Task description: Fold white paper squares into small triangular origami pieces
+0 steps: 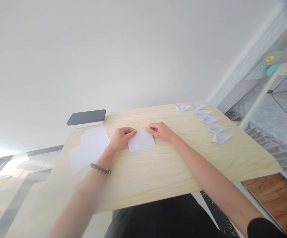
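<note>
We have one white sheet between the two hands, on or just above the table. Left hand: thumb and fingertips pinching the sheet near its far left corner. Right hand: pinching the same sheet near its far right corner. Most of the sheet lies on the near side of both sets of fingertips. Whether it's folded, we can't tell.

Counts: folded papers, we get six, well to the right of the right hand, in a slanting line from about level with it to farther out. Loose papers, several, overlapping, just left of the left hand; exact number we can't tell. One phone, beyond and left of the left hand, screen dark, on one white block. One cable, beyond the left hand, beside the phone. One beaded bracelet, on the wrist behind the left hand.
</note>
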Motion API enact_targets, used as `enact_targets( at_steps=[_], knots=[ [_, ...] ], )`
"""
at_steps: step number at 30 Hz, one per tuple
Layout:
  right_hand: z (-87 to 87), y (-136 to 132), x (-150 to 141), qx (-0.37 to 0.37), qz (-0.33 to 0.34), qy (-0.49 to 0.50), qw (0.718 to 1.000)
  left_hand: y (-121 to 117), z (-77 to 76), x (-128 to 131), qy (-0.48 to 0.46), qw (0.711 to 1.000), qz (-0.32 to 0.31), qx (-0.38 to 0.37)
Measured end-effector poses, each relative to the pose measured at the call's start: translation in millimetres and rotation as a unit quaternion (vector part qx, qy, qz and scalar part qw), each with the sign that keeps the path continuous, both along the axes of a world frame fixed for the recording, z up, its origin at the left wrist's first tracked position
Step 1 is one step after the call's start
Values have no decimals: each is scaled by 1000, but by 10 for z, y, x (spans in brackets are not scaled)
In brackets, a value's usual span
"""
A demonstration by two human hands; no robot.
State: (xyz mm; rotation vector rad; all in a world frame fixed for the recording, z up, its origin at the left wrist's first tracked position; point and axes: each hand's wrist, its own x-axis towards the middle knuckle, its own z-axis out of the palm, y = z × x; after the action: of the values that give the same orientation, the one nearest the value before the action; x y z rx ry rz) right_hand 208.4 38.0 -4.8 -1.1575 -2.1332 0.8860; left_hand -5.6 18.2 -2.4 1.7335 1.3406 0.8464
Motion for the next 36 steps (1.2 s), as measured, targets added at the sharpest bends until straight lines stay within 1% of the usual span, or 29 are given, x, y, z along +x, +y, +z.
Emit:
enact_targets(
  at_steps=[2,6,9,13,16,19,22,24,26,28,30,33,36],
  knots=[
    [-5,33,55,-9,6,5,1000,3,1,-3,-1,1000,-1,-7],
    [-12,105,205,-29,-8,18,999,12,-9,-18,-12,999,-9,-34],
    [-8,128,265,-35,-13,20,999,21,-31,-26,-22,999,-9,-40],
    [-4,118,257,-35,-28,30,999,26,-53,-10,-68,997,-13,-43],
    [-26,93,190,-15,-40,26,999,15,-49,17,-80,996,-5,-34],
    [-69,65,86,19,-49,10,999,2,-38,33,-30,1000,5,7],
    [-115,52,-2,44,-90,13,995,5,-39,22,50,997,8,53],
    [-140,53,-31,51,-108,13,993,20,-50,5,90,993,25,72],
    [-159,57,-39,56,-106,12,993,41,-68,-15,118,988,48,86],
    [-171,63,-37,67,-97,12,993,60,-88,-30,143,983,54,107],
    [-178,69,-37,92,-95,16,991,68,-105,-36,170,975,32,139],
    [-183,73,-44,137,-107,24,984,52,-124,-26,219,958,-22,183],
    [-184,59,-53,155,-96,22,983,28,-137,-14,274,940,-40,200]
  ],
)
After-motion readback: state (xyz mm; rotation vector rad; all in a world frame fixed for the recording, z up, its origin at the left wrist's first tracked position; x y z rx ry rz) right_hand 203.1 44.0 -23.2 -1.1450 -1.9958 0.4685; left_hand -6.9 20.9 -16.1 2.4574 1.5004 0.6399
